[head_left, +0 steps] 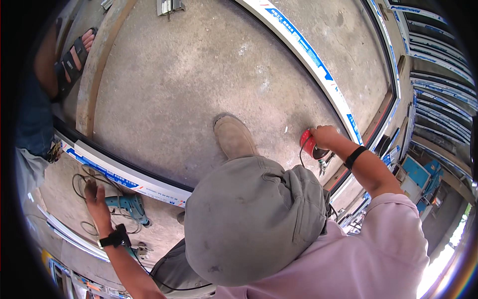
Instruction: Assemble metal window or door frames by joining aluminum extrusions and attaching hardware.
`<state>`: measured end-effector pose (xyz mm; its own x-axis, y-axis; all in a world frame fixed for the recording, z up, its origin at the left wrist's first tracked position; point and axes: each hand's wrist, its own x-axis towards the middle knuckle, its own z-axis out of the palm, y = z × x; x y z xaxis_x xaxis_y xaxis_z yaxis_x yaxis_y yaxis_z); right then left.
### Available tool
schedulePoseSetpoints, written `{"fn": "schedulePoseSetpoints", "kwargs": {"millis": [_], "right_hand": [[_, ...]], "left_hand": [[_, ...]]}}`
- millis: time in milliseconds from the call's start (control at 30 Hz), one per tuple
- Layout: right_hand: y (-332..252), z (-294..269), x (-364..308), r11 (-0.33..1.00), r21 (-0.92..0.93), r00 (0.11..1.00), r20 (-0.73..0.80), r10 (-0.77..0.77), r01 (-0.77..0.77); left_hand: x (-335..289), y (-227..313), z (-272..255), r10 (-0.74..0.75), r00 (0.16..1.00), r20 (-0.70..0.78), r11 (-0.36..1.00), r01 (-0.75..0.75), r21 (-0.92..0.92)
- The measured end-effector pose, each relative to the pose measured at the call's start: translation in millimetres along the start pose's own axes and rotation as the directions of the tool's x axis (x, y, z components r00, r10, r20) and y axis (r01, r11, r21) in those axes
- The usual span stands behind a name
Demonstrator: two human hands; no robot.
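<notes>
My left hand [97,202] is at the left, beyond the near frame bar, with its fingers closed around loops of dark cable [79,183]. Just right of it is a teal power drill [130,207], partly behind my wrist. At the right, my right hand [324,137] grips a red round thing [309,144] by its rim. A thin black cord shows along its side; its exact kind is unclear. Small metal pieces [322,166] show just below it. Both hands are next to bars of a large window-type frame [298,42] with white and blue protective film.
Another person's sandalled foot [74,62] and jeans are at the far left, beside a wooden beam [99,65]. My shoe [234,137] stands inside the frame. Stacked film-covered profiles [440,109] and a blue machine [420,172] stand at the right. A metal piece [169,6] lies at the top.
</notes>
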<state>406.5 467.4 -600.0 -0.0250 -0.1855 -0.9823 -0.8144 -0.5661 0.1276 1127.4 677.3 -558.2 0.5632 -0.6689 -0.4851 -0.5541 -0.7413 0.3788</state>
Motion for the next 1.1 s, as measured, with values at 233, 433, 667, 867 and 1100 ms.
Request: {"fn": "schedulePoseSetpoints", "kwargs": {"millis": [233, 433, 667, 867, 1100], "right_hand": [[9.7, -1.3, 6.7, 0.962, -0.219, 0.979, -0.087, -0.185, 0.163], [-16.8, -37.7, 4.4, 0.958, -0.219, 0.953, -0.2, -0.228, 0.183], [-17.4, -50.5, 2.4, 0.93, -0.253, 0.875, -0.34, -0.344, 0.267], [-15.7, -77.4, -1.9, 0.934, -0.257, 0.802, -0.487, -0.347, 0.248], [-49.3, -130.4, -19.3, 0.871, -0.294, 0.827, -0.3, -0.475, 0.394]], "left_hand": [[10.8, 32.3, 49.7, -0.036, 0.998, -0.045, 0.958, 0.021, -0.287], [-8.0, 39.0, 67.1, -0.178, 0.984, 0.008, 0.888, 0.164, -0.429], [-16.9, 28.8, 58.1, -0.242, 0.97, -0.012, 0.899, 0.22, -0.378], [-19.3, 16.4, 17.7, -0.315, 0.937, -0.149, 0.918, 0.261, -0.299], [-31.5, -69.0, 20.9, -0.192, 0.951, -0.241, 0.953, 0.24, 0.187]]}}
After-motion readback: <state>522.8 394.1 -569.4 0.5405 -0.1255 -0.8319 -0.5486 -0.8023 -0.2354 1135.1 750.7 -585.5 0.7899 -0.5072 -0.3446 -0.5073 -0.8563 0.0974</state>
